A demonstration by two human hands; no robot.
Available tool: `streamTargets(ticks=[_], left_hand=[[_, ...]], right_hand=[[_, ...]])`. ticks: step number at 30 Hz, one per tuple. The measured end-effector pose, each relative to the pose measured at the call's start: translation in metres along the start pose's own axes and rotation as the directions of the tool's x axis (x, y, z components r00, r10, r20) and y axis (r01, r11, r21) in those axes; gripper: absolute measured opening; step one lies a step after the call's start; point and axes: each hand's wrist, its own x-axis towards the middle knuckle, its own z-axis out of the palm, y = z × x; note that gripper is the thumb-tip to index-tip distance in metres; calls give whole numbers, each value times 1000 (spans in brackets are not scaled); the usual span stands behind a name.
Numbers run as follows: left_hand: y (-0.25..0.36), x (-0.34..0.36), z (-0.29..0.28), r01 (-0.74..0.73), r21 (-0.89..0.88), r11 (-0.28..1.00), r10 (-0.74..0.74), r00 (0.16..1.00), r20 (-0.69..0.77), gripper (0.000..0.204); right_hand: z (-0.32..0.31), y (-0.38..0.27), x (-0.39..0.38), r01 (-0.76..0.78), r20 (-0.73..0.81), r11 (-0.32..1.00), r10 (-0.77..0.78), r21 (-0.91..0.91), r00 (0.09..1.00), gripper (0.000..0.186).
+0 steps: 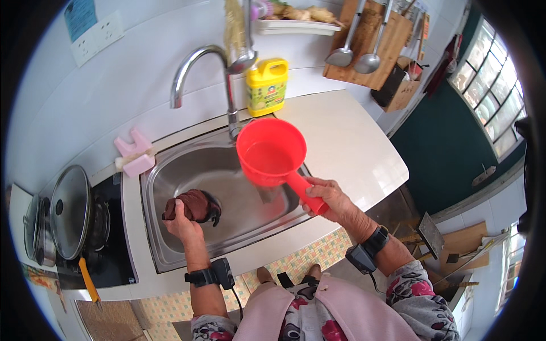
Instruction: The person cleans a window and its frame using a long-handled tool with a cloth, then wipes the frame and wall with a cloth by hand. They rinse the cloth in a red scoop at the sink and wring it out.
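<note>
My right hand (335,200) is wrapped round the handle of a red plastic water dipper (273,149), which it holds above the right side of the steel sink (250,230). The dipper's mouth faces up; whether water is in it I cannot tell. Over the sink's left part, my left hand (185,223) grips a dark brown, crumpled bundle (197,206) that looks like wet cloth. A black end of the bundle hangs down on its right. My left thumb lies on top of it, and the other fingers are mostly hidden.
A curved chrome faucet (200,52) rises behind the sink, beside a yellow jug (267,88). Pink holders (136,150) stand at the back left. A glass-lidded pan (71,213) is on the black stove (116,261). Ladles (368,62) hang before a cutting board (387,42).
</note>
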Motion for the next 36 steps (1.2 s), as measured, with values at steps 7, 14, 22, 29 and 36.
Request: streamTargets(ticks=[7,14,22,29,36], left_hand=[[-35,-55,54,-342,362,867,165,883,439,42],[-108,-108,92,-731,549,405,149,645,750,39],[-165,-147,93,-460,723,516,-196,758,622,32],[-175,-152,93,-499,761,414,-248,743,622,32],[-182,-167,98,-633,704,321,-164,695,700,33]], right_hand=[[-111,-88,-71,328,-165,944,-319,28,933,66],[-306,-129,-206,517,-463,856,-470,-30,752,58],[-454,-68,-290,465,-830,881,-192,90,523,40],[-514,-42,-271,421,-888,878,8,226,460,28],[-528,-101,-197,265,-841,952,-15,154,540,24]])
